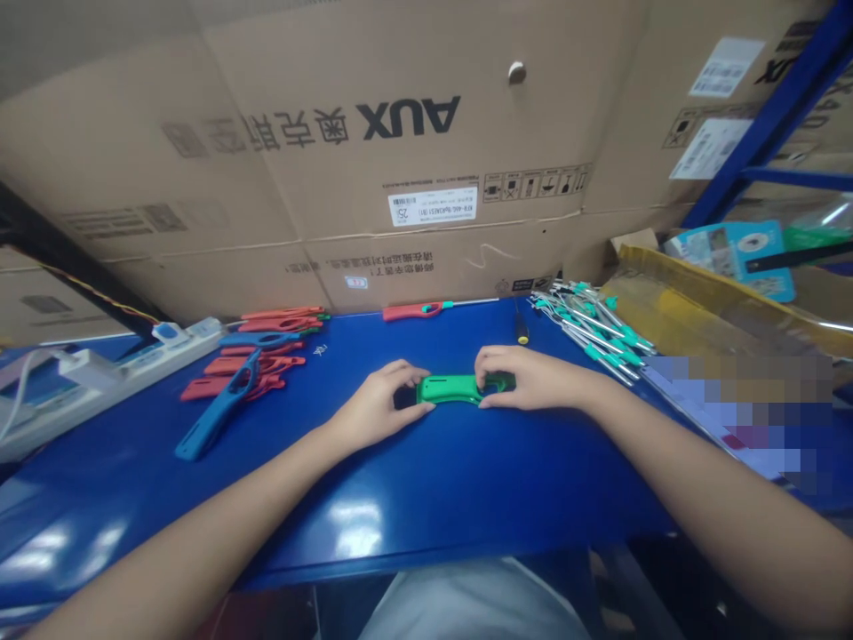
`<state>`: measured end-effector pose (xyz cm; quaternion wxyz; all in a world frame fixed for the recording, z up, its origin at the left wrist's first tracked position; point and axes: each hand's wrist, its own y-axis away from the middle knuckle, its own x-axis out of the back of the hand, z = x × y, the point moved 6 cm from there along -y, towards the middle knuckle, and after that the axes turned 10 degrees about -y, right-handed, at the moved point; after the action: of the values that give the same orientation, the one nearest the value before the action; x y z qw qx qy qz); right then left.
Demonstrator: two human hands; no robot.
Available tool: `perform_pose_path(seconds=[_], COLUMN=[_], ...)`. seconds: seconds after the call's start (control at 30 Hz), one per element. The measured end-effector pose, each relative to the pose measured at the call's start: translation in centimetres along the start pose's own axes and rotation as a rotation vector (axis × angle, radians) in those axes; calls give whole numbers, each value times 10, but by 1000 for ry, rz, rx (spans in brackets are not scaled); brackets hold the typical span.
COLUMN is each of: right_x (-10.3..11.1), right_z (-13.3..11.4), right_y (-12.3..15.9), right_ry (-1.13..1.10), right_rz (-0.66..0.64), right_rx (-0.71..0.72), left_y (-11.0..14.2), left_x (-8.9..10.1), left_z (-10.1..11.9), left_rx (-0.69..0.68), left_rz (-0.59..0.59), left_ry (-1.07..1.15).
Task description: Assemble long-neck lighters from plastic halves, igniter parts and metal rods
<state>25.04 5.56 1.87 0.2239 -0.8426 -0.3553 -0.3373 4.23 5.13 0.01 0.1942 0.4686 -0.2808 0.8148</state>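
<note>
A green plastic lighter handle (453, 388) lies flat on the blue table (426, 480) between my hands. My left hand (377, 404) pinches its left end with thumb and fingers closed round it. My right hand (526, 378) grips its right end, fingers curled over the top and thumb underneath. Both hands rest on the table surface.
Red and blue handle shells (250, 364) lie at the left, with a white power strip (126, 360) beyond. A finished red lighter (417, 310) and a screwdriver (522, 331) lie at the back. Several metal tubes with green tips (593, 333) are piled at the right. Cardboard boxes (400, 133) wall the back.
</note>
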Motion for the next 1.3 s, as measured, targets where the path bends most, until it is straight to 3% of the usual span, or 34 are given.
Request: perform_pose_path(seconds=[0.13, 0.27, 0.37, 0.47, 0.57, 0.67, 0.8, 0.93, 1.0, 1.1, 1.2, 1.3], right_x=[6, 16, 24, 30, 19, 4, 1, 6, 21, 53, 81, 98], right_z=[-3, -9, -5, 5, 14, 10, -1, -4, 0, 19, 51, 81], right_y=[0, 0, 1, 3, 1, 0, -1, 0, 3, 16, 39, 62], right_ry=[-27, 31, 75, -15, -201, -112, 182, 333, 437, 602, 707, 659], right_rz=[58, 221, 383, 507, 350, 127, 86, 90, 188, 354, 393, 374], right_rx=[26, 87, 15, -111, -232, -200, -54, -57, -135, -396, -747, -1037], left_y=[1, 1, 1, 2, 3, 3, 2, 3, 5, 8, 11, 11], left_x=[0, 1, 1, 2, 2, 1, 3, 10, 9, 3, -2, -1], left_z=[-3, -3, -2, -4, -7, -10, -10, 6, 16, 28, 32, 30], left_rx=[31, 45, 38, 57, 79, 99, 104, -3, -70, -141, -168, -174], left_rz=[26, 40, 48, 79, 96, 76, 63, 97, 78, -20, -84, -81], left_ry=[24, 39, 31, -2, -40, -39, -105, -172, -161, -164, -179, -176])
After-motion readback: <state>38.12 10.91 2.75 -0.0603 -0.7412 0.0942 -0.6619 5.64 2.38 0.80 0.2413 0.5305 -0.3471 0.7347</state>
